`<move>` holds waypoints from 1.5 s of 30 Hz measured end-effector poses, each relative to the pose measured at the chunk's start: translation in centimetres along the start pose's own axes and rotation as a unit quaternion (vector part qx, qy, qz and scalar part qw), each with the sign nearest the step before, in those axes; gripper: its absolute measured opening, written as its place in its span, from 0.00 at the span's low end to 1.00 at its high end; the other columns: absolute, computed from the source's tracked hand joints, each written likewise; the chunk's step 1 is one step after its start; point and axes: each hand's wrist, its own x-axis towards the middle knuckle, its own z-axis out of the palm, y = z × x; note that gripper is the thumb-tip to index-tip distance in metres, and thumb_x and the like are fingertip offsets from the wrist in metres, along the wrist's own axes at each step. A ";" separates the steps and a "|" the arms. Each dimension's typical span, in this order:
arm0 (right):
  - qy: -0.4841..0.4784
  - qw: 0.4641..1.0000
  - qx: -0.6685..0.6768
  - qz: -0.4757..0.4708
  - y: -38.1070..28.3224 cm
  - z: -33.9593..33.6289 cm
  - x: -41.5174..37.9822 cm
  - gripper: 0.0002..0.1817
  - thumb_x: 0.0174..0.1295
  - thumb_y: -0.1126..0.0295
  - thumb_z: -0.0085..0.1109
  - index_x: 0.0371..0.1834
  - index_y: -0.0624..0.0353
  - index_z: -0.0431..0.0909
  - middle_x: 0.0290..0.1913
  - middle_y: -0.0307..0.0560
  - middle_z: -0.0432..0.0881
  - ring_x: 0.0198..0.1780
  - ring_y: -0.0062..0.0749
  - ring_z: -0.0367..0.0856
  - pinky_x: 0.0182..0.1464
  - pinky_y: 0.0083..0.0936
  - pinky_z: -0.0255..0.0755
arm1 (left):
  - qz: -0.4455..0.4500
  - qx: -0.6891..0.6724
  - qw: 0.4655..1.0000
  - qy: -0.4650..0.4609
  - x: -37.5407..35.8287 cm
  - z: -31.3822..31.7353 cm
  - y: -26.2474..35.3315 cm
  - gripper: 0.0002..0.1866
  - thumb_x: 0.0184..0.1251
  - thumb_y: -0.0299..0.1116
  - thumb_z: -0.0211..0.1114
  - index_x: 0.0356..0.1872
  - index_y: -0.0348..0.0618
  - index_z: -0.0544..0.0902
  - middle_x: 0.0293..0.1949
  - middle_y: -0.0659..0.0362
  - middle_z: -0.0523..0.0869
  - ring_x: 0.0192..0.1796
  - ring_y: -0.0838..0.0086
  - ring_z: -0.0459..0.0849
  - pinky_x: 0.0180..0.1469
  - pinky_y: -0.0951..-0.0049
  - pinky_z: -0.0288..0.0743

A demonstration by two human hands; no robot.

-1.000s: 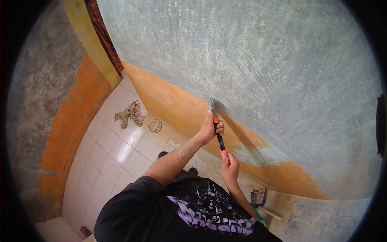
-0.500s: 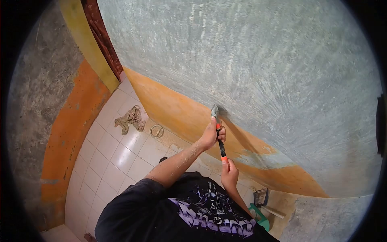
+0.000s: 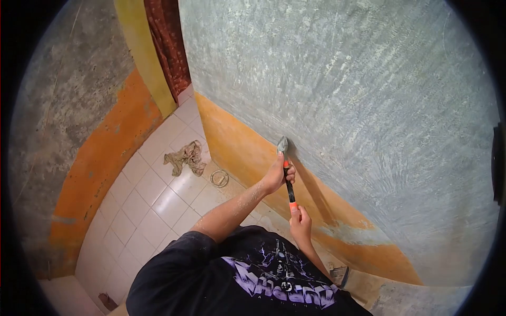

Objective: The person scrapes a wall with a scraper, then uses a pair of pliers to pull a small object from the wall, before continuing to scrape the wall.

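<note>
A long tool with a black and orange handle (image 3: 290, 190) and a grey metal head (image 3: 283, 144) is held up in front of the wall. My left hand (image 3: 276, 174) wraps round its upper part, just below the head. My right hand (image 3: 300, 222) grips the orange lower end. The head is at the grey wall surface (image 3: 337, 95), near the border with the orange band (image 3: 237, 137). Whether its tip touches the wall cannot be made out. White specks cover my left forearm.
A crumpled cloth (image 3: 185, 158) and a ring-shaped object (image 3: 219, 178) lie on the tiled floor (image 3: 137, 208). A red curtain (image 3: 167, 47) hangs by a yellow post (image 3: 139, 47). A dark grated item (image 3: 339, 274) sits at the lower right.
The view has shifted, so the cloth, ring and curtain appear further right. Both hands keep their hold on the tool, which stays near the same wall border.
</note>
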 end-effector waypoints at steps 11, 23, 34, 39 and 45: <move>-0.043 0.933 0.314 0.172 0.0 -2.3 -8.9 0.19 0.76 0.61 0.51 0.63 0.60 0.69 0.22 0.42 0.73 0.16 0.23 0.69 0.18 0.21 0.62 | -0.134 0.033 0.981 -0.137 -2.8 2.6 -3.8 0.19 0.81 0.57 0.42 0.38 0.53 0.64 0.30 0.61 0.69 0.31 0.73 0.72 0.44 0.63 0.74; -0.031 0.939 0.284 0.194 1.0 -9.8 -11.4 0.18 0.76 0.61 0.49 0.62 0.57 0.69 0.21 0.38 0.70 0.12 0.17 0.62 0.15 0.17 0.55 | -0.148 0.009 0.980 -0.129 -2.7 7.2 -9.8 0.17 0.82 0.52 0.44 0.38 0.51 0.64 0.30 0.60 0.68 0.32 0.71 0.72 0.44 0.61 0.76; -0.015 0.957 0.238 0.166 4.6 -14.2 -10.2 0.18 0.75 0.61 0.53 0.59 0.61 0.71 0.18 0.34 0.68 0.13 0.14 0.61 0.14 0.16 0.54 | -0.110 0.009 0.988 -0.110 -1.1 9.2 -13.8 0.17 0.81 0.52 0.45 0.36 0.51 0.63 0.28 0.61 0.68 0.31 0.71 0.71 0.42 0.62 0.75; 0.001 0.971 0.200 0.135 5.5 -14.0 -9.9 0.16 0.76 0.60 0.51 0.56 0.60 0.72 0.19 0.34 0.68 0.13 0.14 0.61 0.14 0.16 0.55 | -0.098 0.015 0.989 -0.107 -1.0 9.5 -13.8 0.17 0.82 0.52 0.45 0.36 0.51 0.63 0.28 0.61 0.67 0.30 0.71 0.70 0.41 0.62 0.75; 0.003 0.969 0.191 0.155 4.7 -14.2 -10.0 0.15 0.75 0.61 0.53 0.55 0.60 0.72 0.19 0.34 0.68 0.14 0.14 0.62 0.14 0.15 0.56 | -0.095 0.012 0.991 -0.090 -1.4 9.4 -14.0 0.18 0.82 0.52 0.45 0.36 0.51 0.62 0.27 0.61 0.66 0.30 0.71 0.70 0.41 0.63 0.75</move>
